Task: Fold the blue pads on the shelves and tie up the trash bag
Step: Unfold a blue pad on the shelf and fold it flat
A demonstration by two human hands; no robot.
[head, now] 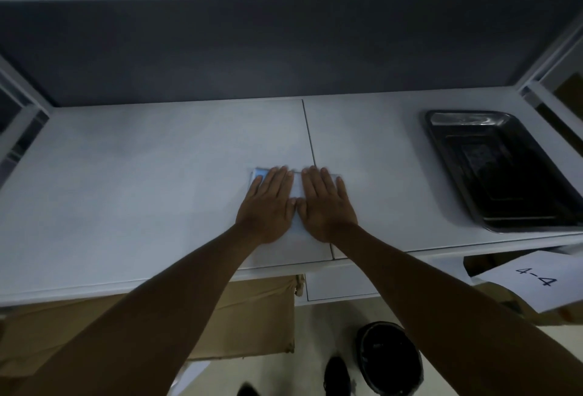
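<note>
Dim, bluish light leaves the view underexposed and soft; the metal tray [504, 171] catches faint glare, and wide-angle distortion bends the shelf [157, 175] edges.

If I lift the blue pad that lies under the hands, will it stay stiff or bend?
Likely floppy: the blue pad lies thin and folded flat under the left hand and right hand. Probably light, since it looks like a thin sheet. It may unfold when released, as both palms are pressing it down.
</note>
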